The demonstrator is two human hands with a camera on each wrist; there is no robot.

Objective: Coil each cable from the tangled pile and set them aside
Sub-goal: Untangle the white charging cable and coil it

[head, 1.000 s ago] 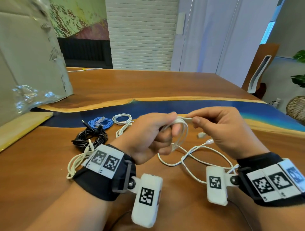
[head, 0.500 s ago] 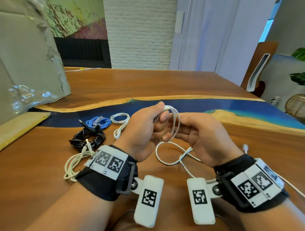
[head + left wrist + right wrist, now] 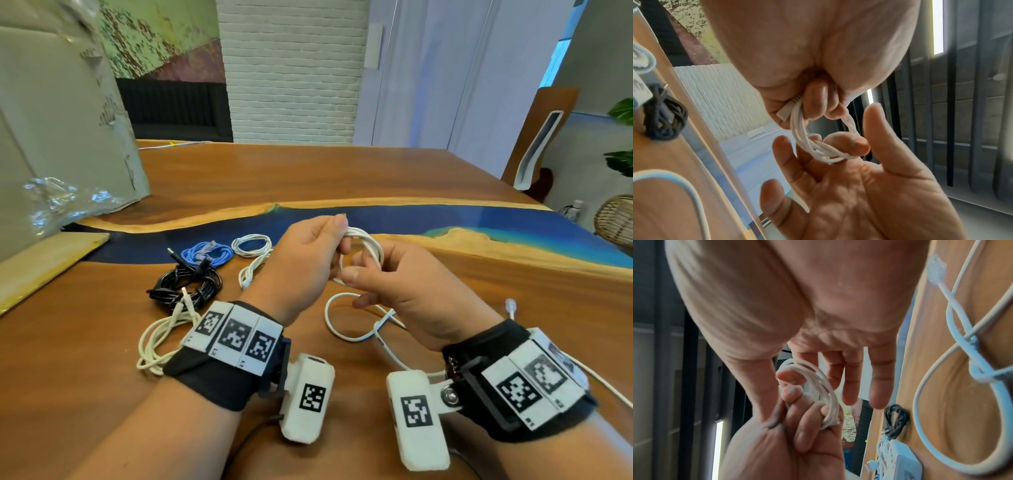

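Note:
Above the table, my left hand (image 3: 337, 246) grips a thin white cable (image 3: 368, 245) wound into a small coil of several turns. In the left wrist view its fingers curl round the coil (image 3: 807, 142) and a white plug (image 3: 784, 113). My right hand (image 3: 356, 270) meets it from the right. Its thumb (image 3: 786, 378) lies inside the coil (image 3: 822, 386) and pinches the strands against the index finger; the other fingers stay straight. Loose white cable (image 3: 342, 322) with a clear plug (image 3: 510, 303) lies on the table under the hands. Whether it joins the coil I cannot tell.
Coiled cables lie to the left on the wooden table (image 3: 513, 274): blue (image 3: 205, 253), small white (image 3: 251, 245), another white (image 3: 251, 272), black (image 3: 185, 284) and cream (image 3: 161, 335). A cardboard box (image 3: 61, 137) with plastic wrap stands at the far left.
My right hand came in from the right, where it held the cable stretched out, and laid more turns onto the coil. Both hands now sit together on it.

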